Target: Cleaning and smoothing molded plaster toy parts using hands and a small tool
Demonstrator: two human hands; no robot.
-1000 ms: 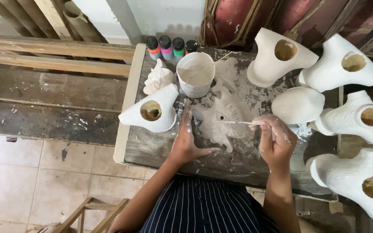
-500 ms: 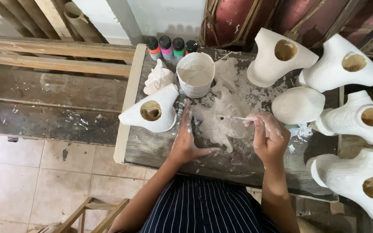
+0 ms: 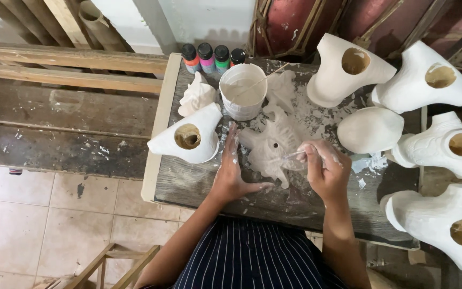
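Left hand (image 3: 232, 174) flat, fingers spread beside one mask (image 3: 272, 147); right hand (image 3: 323, 170) pinches one brush (image 3: 290, 155); four paint bottles (image 3: 213, 56) beyond the fingers.

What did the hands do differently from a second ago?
The right hand slid a little left with its thin tool, over the flat white piece. It kept hold of the tool. The left hand stayed flat on the table, and the bucket stayed put.
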